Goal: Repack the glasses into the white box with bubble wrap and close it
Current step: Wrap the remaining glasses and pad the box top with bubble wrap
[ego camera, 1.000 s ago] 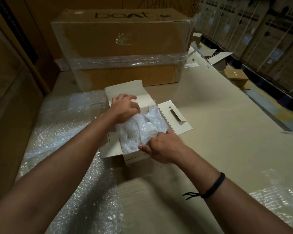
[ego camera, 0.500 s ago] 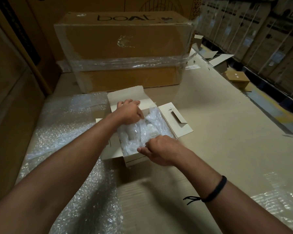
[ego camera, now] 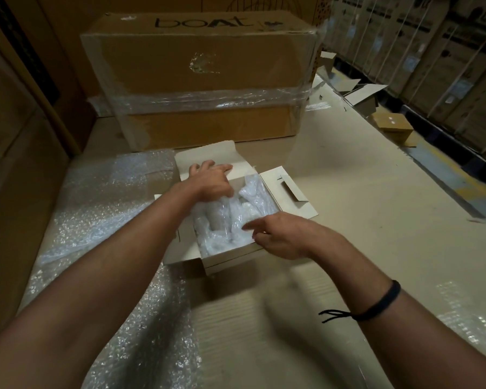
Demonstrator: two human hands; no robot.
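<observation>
The white box (ego camera: 230, 258) stands open on the cardboard surface, its far lid (ego camera: 208, 154) and right flap (ego camera: 289, 192) folded out. Inside it lies crumpled bubble wrap (ego camera: 236, 217) around the glasses, which I cannot make out singly. My left hand (ego camera: 209, 182) rests at the box's far left, fingers spread on the lid and thumb side pressing into the wrap. My right hand (ego camera: 278, 234) hovers at the near right corner, index finger pointing onto the wrap, nothing gripped.
A big taped carton marked "boAt" (ego camera: 199, 80) stands just behind the box. Loose bubble wrap sheets (ego camera: 96, 209) cover the surface at left and near front. Small brown boxes (ego camera: 393, 127) lie at right, with stacked cartons (ego camera: 432, 51) beyond.
My right hand has let go of the wrap and lifted slightly to the right, fingers now loose. My left hand has slid toward the far lid, fingers spreading.
</observation>
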